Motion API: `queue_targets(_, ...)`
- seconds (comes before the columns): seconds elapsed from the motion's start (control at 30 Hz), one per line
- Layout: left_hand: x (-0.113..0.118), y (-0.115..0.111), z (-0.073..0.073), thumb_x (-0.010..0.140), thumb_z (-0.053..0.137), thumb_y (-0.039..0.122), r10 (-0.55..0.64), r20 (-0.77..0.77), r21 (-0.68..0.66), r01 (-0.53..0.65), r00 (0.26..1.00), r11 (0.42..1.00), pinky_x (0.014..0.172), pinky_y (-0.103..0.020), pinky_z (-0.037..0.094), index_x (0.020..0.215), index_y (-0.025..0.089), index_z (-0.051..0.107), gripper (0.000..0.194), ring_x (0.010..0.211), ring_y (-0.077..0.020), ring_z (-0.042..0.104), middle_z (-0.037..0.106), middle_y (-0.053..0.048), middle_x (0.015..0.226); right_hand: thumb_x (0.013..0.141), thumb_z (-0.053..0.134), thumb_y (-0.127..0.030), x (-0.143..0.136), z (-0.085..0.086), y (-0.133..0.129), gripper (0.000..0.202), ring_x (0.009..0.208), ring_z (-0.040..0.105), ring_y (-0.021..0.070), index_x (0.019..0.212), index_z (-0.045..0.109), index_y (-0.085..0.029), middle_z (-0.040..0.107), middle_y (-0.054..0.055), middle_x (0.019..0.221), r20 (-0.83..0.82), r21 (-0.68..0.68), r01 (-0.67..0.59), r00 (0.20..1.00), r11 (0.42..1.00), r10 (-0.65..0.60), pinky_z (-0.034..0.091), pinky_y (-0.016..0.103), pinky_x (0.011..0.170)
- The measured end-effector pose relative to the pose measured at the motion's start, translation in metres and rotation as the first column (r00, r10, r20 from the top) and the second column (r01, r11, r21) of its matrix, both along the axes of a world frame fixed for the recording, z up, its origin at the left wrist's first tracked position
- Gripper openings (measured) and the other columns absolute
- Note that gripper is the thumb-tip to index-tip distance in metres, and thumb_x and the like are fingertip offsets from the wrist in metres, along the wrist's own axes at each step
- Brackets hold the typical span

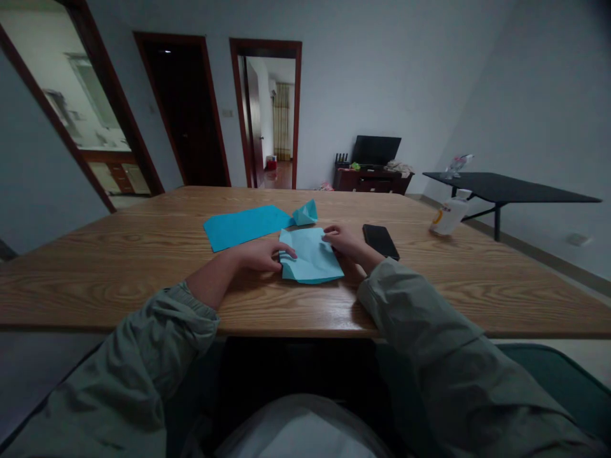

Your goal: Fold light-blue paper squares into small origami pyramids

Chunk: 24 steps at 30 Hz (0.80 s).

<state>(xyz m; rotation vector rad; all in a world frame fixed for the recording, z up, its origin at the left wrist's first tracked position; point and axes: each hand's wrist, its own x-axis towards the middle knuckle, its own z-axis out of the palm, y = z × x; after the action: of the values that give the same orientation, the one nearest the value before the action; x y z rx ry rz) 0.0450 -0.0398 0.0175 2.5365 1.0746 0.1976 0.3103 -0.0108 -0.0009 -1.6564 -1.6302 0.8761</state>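
A light blue sheet of paper, marked with creases, lies on the wooden table in front of me. My left hand pinches its left edge, a finger on top and the thumb at the near left side. At the upper right edge, the fingers of my right hand are closed on the same sheet. Just beyond it stands a small folded paper piece in light blue, with a pointed top. A flat, deeper blue sheet of paper rests to the left of that piece.
Right of my right hand lies a black phone. A translucent plastic bottle stands farther right on the wooden table. Behind it is a black table. A television sits on a dark cabinet by the far wall.
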Motion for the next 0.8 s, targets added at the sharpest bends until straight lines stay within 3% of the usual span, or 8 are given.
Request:
queue_targets(0.1,0.000,0.002,-0.003,0.070,0.061,0.018,0.015,0.047,0.007,-0.015,0.999,1.000,0.086,-0.024,0.046,0.112,0.029,0.069,0.044,0.095,-0.0172,0.062,0.067,0.001,0.115,0.083,0.061,-0.029,0.001,0.001,0.000,0.045,0.055,0.051,0.0111,0.125,0.054,-0.016,0.060,0.004,0.076,-0.065,-0.017,-0.008,0.998,1.000,0.007,0.040,0.020,0.048)
queue_targets(0.2,0.001,0.002,-0.004,0.071,0.058,0.017,0.096,0.066,0.014,-0.097,0.993,0.995,0.086,-0.025,0.046,0.110,0.026,0.070,0.042,0.095,-0.0184,0.062,0.069,-0.001,0.109,0.084,0.058,-0.024,0.001,-0.001,0.001,0.037,0.053,0.049,0.0096,0.120,0.059,-0.017,0.059,0.002,0.074,-0.071,-0.032,-0.097,0.993,0.995,0.095,0.038,0.019,0.047)
queue_targets(0.37,0.001,0.005,-0.008,0.074,0.055,0.022,0.161,0.104,-0.003,-0.162,0.981,0.987,0.082,-0.026,0.046,0.106,0.024,0.072,0.036,0.089,-0.0188,0.062,0.071,0.000,0.098,0.085,0.055,-0.022,0.001,-0.004,0.002,0.026,0.050,0.043,0.0088,0.105,0.071,-0.019,0.057,-0.001,0.063,0.136,-0.052,-0.179,0.973,0.982,0.184,0.032,0.019,0.047)
queue_targets(0.5,-0.002,0.011,-0.013,0.080,0.054,0.034,0.134,0.116,0.008,-0.136,0.984,0.991,0.074,-0.025,0.045,0.090,0.021,0.073,0.025,0.083,-0.0186,0.060,0.071,0.000,0.088,0.083,0.054,-0.020,0.005,-0.005,0.002,0.027,0.054,0.047,0.0103,0.099,0.075,-0.019,0.065,0.002,0.070,0.318,-0.006,-0.226,0.923,0.974,0.216,0.034,0.022,0.052)
queue_targets(0.67,-0.005,0.011,-0.011,0.082,0.053,0.050,0.126,0.117,-0.011,-0.125,0.985,0.992,0.069,-0.024,0.043,0.083,0.018,0.071,0.037,0.080,-0.0176,0.058,0.069,0.000,0.085,0.080,0.055,-0.017,0.013,-0.006,0.005,0.031,0.061,0.053,0.0128,0.103,0.075,-0.020,0.069,0.004,0.080,0.490,0.058,-0.305,0.838,0.951,0.239,0.036,0.022,0.056)
queue_targets(0.8,-0.005,0.010,-0.008,0.081,0.050,0.058,0.159,0.181,-0.058,-0.151,0.971,0.987,0.066,-0.025,0.041,0.085,0.017,0.070,0.046,0.073,-0.0172,0.055,0.068,0.000,0.082,0.079,0.055,-0.013,0.018,0.001,0.001,0.036,0.073,0.059,0.0145,0.110,0.072,-0.018,0.072,0.004,0.090,0.518,0.015,-0.424,0.778,0.906,0.356,0.039,0.021,0.064)
